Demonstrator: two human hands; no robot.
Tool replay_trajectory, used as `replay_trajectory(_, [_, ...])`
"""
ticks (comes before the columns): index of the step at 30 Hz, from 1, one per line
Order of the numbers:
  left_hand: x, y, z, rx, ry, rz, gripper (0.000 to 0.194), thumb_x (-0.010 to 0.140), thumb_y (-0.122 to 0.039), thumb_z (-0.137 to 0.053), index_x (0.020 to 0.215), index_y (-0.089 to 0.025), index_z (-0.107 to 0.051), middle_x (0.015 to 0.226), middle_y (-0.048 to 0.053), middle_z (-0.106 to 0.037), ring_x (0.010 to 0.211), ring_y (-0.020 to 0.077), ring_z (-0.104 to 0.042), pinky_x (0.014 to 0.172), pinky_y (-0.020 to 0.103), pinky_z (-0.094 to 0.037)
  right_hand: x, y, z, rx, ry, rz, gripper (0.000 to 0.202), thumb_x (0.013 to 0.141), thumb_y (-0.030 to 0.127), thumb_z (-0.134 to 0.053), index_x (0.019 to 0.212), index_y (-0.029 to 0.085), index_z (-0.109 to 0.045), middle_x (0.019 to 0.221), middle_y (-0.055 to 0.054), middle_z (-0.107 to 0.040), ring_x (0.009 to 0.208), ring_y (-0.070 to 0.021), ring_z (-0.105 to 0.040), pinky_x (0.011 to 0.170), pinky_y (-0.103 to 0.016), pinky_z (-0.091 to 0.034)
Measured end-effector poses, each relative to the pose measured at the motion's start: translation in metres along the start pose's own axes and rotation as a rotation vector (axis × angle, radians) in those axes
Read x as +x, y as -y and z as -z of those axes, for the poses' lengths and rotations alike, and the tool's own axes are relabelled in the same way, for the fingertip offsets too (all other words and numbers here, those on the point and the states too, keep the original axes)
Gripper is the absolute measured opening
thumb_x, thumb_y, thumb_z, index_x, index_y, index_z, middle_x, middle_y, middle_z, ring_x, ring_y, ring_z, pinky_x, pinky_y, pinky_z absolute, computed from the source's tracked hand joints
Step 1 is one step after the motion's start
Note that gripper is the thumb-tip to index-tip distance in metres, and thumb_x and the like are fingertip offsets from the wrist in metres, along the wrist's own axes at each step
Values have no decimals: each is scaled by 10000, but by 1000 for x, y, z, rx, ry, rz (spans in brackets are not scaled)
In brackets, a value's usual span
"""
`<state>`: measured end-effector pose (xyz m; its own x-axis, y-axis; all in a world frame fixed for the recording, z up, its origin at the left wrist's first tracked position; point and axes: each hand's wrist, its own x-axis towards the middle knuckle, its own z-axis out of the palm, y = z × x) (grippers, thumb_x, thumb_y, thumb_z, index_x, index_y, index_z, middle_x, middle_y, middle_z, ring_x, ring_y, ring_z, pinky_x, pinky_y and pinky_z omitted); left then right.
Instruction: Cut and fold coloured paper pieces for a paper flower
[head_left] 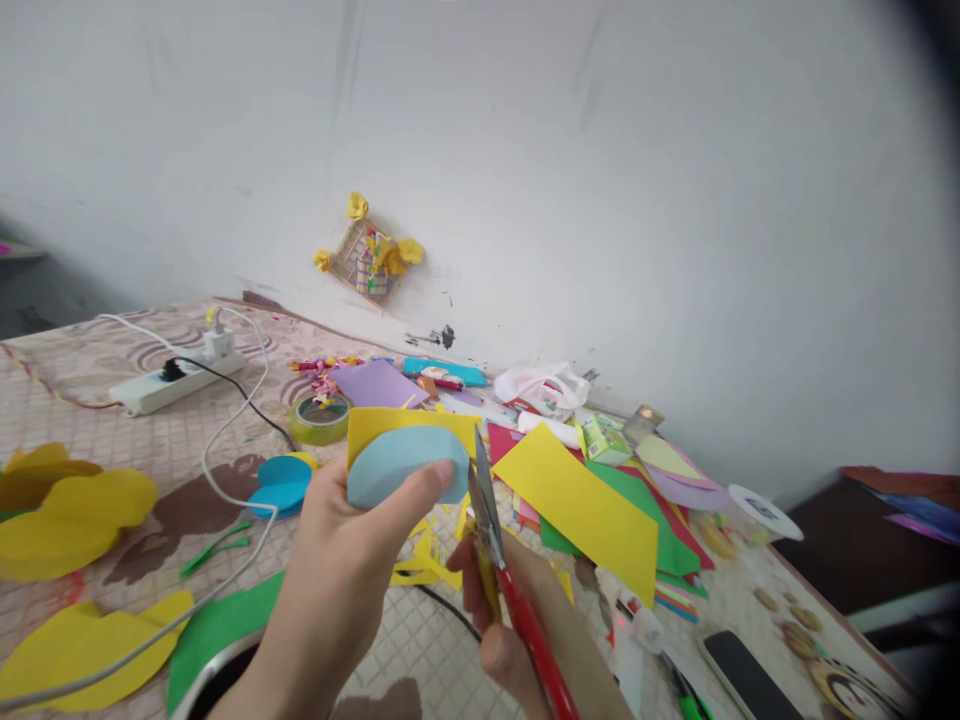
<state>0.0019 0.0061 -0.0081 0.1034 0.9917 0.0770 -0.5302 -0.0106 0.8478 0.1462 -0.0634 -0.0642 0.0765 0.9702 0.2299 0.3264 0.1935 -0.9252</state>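
Note:
My left hand [352, 560] pinches a light blue rounded paper shape [397, 465] flat against a yellow sheet of paper [375, 418], thumb on top. My right hand [517, 620] grips red-handled scissors [536, 635]. Their blades are parted and point up, right at the right edge of the two papers. Below the hands lie yellow paper scraps [424, 560]. Yellow cut-out shapes [67, 515] rest on the table at the left, and blue paper circles [281, 485] sit just left of my left hand.
A white power strip [180, 380] with trailing cables stands at the back left. Adhesive tape [321, 418] lies behind my left hand. Coloured sheets [585, 510] are stacked at the right, with a glue gun [637, 625] and a phone [750, 675] nearer. A wall backs the table.

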Motion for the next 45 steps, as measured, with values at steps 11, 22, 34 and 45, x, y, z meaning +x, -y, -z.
replay_trajectory(11, [-2, 3, -6, 68, 32, 13, 124, 672, -263, -768, 665, -183, -673, 621, -34, -648, 571, 110, -554, 547, 177, -467, 1, 10, 6, -76, 37, 13, 678, 718, 825, -487, 1026, 238, -629, 836, -59, -602, 722, -212, -590, 651, -309, -522])
replay_trajectory(22, [-1, 3, -6, 84, 20, 6, 137, 662, -251, -764, 643, -176, -651, 595, -41, -616, 546, 102, -527, 531, 178, -449, 2, 4, 3, -19, 21, 24, 679, 700, 809, -538, 1056, 239, -631, 878, -64, -616, 679, -192, -570, 611, -299, -509])
replay_trajectory(34, [-1, 2, -6, 88, 21, 1, 125, 660, -253, -753, 629, -188, -650, 576, -48, -604, 528, 104, -517, 518, 180, -442, 3, 13, 6, -59, 56, 18, 644, 722, 807, -515, 1008, 241, -627, 841, -51, -612, 674, -186, -570, 584, -276, -503])
replay_trajectory(45, [-3, 3, -4, 87, 31, 6, 134, 660, -258, -755, 633, -188, -643, 592, -48, -605, 544, 105, -516, 528, 181, -437, 6, 20, 6, -5, 102, 15, 581, 732, 794, -523, 942, 258, -595, 709, -5, -489, 666, -194, -542, 622, -312, -502])
